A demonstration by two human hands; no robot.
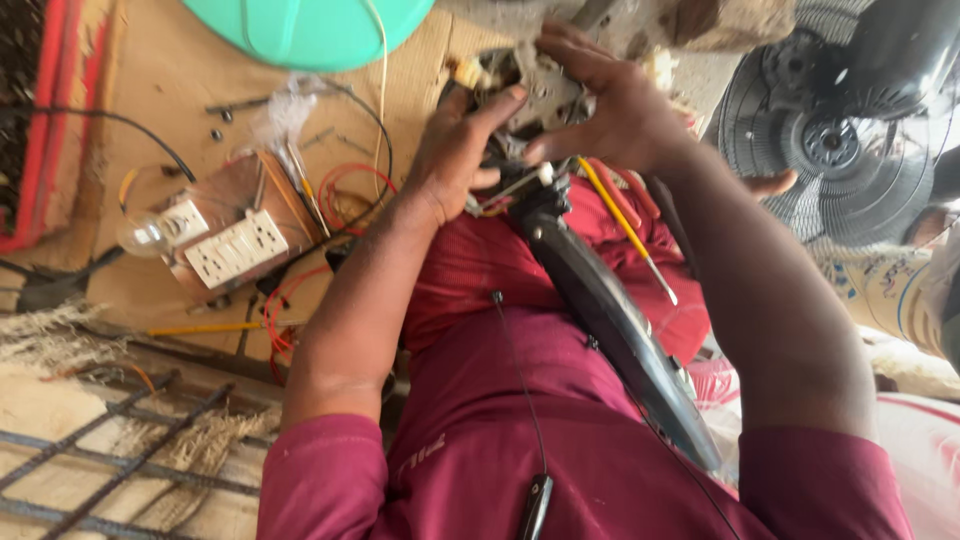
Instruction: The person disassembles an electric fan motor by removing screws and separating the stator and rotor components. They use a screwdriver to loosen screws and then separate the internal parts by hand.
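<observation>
i see my left hand (455,150) and right hand (610,105) both grasping the grey metal switch housing (540,95) held between them, above the black curved fan stem (610,310).

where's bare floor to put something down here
Bare brown mat lies between the red crate, turquoise round tub and white socket board. Around that board, tangled red wires crowd it. Both hands grip the grey motor part.
</observation>
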